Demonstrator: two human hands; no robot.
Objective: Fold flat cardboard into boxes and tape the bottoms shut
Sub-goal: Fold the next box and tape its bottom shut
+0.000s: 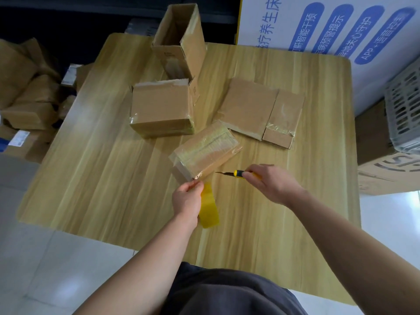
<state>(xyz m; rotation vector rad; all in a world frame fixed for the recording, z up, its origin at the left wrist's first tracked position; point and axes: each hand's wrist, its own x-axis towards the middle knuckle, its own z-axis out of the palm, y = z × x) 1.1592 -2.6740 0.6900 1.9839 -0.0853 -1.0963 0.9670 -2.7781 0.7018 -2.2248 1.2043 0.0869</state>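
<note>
**Cardboard boxes on a wooden table, tape being cut**

Brown cartons lie in a loose heap [29, 98] on the floor at the far left, beside the wooden table [102, 167]. On the tabletop, left of centre, sits a squat box [161, 111] turned on its side, its near edges glossy with clear tape and its upper rim ragged with tape ends. Behind it, touching or just beside it, stands a tall box [179, 39] with its mouth tilted toward the camera; the inside looks empty down to a shiny taped floor.

Near the middle front, a small box [205, 150] rests tilted on the table, its upturned face covered in overlapping strips of yellowish tape. The left hand [187, 201] is pinched shut on the strip where it leaves the box's near corner, and a roll of yellow tape [209, 209] hangs just beside the palm. Right of that, the right hand [272, 183] is clenched around a utility knife [236, 173] with a yellow and black handle, its blade pointing left toward the stretched strip, close to it; whether it touches cannot be told.

Farther back and right lies a flat cardboard blank [261, 109], with tape remnants on its smaller panel. Beyond the table's right edge are a white sign with blue labels [341, 30], a pale slotted plastic crate [404, 114] whose contents cannot be seen, and under it a printed carton [386, 173].
</note>
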